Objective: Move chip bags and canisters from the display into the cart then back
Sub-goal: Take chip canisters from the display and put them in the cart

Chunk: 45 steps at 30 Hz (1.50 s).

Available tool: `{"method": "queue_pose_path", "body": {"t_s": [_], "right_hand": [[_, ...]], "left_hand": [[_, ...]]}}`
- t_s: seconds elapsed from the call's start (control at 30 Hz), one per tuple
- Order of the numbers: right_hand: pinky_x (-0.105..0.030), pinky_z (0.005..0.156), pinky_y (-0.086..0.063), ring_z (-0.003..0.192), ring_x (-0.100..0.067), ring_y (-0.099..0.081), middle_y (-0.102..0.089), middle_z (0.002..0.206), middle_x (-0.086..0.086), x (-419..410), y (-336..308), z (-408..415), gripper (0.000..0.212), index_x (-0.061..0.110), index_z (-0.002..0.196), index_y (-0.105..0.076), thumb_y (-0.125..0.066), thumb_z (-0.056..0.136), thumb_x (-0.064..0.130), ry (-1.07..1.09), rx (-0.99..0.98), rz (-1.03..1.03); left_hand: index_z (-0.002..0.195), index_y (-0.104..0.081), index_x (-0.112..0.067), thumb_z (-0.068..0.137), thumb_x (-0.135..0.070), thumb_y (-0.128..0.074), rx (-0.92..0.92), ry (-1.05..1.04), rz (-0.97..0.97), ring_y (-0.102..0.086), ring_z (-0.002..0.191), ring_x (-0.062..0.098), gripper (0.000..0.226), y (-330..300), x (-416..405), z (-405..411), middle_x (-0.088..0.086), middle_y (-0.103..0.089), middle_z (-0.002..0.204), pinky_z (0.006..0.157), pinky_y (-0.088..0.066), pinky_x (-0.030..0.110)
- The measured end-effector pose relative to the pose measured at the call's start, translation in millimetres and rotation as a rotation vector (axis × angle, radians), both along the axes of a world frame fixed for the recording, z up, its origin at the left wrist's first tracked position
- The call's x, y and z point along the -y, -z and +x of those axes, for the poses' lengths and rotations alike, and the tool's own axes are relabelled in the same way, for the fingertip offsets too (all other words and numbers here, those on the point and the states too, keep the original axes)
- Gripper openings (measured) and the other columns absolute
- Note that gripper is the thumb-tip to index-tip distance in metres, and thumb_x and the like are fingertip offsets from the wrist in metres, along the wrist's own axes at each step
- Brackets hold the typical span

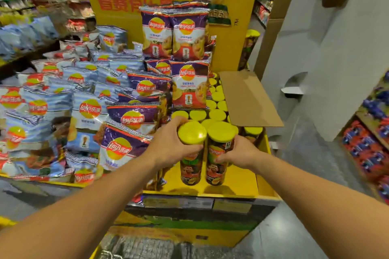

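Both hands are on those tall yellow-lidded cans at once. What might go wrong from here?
1. The left hand grips its can near the lid, so the lid might pop off or the can swing.
2. The two cans sit side by side; the right can, held by the right hand, may knock its neighbour.
3. The purple bags lean close by the left wrist and could slide.

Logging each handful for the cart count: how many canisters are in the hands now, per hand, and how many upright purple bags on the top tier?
Canister in left hand: 1
Canister in right hand: 1
Upright purple bags, top tier: 2
Total: 4
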State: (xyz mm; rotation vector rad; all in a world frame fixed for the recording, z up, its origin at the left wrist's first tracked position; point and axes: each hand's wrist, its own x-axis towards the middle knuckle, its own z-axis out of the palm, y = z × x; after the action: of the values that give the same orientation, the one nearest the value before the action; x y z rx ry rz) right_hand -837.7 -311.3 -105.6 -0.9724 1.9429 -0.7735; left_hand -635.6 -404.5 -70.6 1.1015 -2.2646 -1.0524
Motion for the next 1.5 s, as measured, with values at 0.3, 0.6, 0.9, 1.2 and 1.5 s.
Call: {"method": "queue_pose_path", "body": {"t_s": [0.3,0.6,0.9,1.2,1.5], "right_hand": [[-0.044,0.103,-0.047,0.123,-0.026,-0.052,-0.056,0.13,0.0,-19,72,-68,0.093,0.027,0.137,-0.043,-0.093,0.059,0.018,0.266,-0.131,0.113],[-0.043,0.1,-0.045,0.123,-0.032,-0.054,-0.061,0.129,-0.006,-3,117,-87,0.077,0.022,0.133,-0.048,-0.089,0.069,0.034,0.404,-0.255,0.177],[-0.042,0.105,-0.043,0.128,-0.035,-0.05,-0.055,0.135,-0.015,40,132,-89,0.074,0.011,0.138,-0.043,-0.083,0.077,0.02,0.472,-0.183,0.245],[-0.037,0.055,-0.06,0.08,-0.033,-0.072,-0.064,0.104,-0.019,25,119,-103,0.036,0.004,0.112,-0.045,-0.071,0.087,0.008,0.38,0.01,0.406],[-0.033,0.07,-0.059,0.079,-0.02,-0.065,-0.064,0.101,-0.011,0,74,-66,0.013,0.008,0.106,-0.059,-0.06,0.099,0.018,0.009,0.15,0.498]], "left_hand": [[0.146,-0.036,-0.019,0.071,-0.052,-0.081,0.41,0.223,-0.168,-0.042,0.129,0.026,0.094,71,24,-76,0.003,-0.041,0.14,0.105,-0.041,0.04],[0.146,-0.035,-0.021,0.078,-0.052,-0.072,0.425,0.341,-0.349,-0.036,0.131,0.021,0.083,119,41,-123,0.0,-0.043,0.14,0.105,-0.039,0.034],[0.125,-0.052,-0.017,0.064,-0.042,-0.087,0.578,0.452,-0.818,-0.046,0.116,0.03,0.075,119,60,-125,0.006,-0.053,0.129,0.09,-0.04,0.039],[0.119,-0.063,-0.015,0.038,-0.018,-0.096,0.581,0.422,-0.829,-0.062,0.101,0.025,0.088,113,53,-118,0.003,-0.066,0.113,0.08,-0.054,0.036],[0.14,-0.041,-0.011,0.084,-0.005,-0.067,0.558,0.354,-0.664,-0.048,0.12,0.032,0.063,96,22,-87,0.011,-0.047,0.137,0.098,-0.043,0.042]]}}
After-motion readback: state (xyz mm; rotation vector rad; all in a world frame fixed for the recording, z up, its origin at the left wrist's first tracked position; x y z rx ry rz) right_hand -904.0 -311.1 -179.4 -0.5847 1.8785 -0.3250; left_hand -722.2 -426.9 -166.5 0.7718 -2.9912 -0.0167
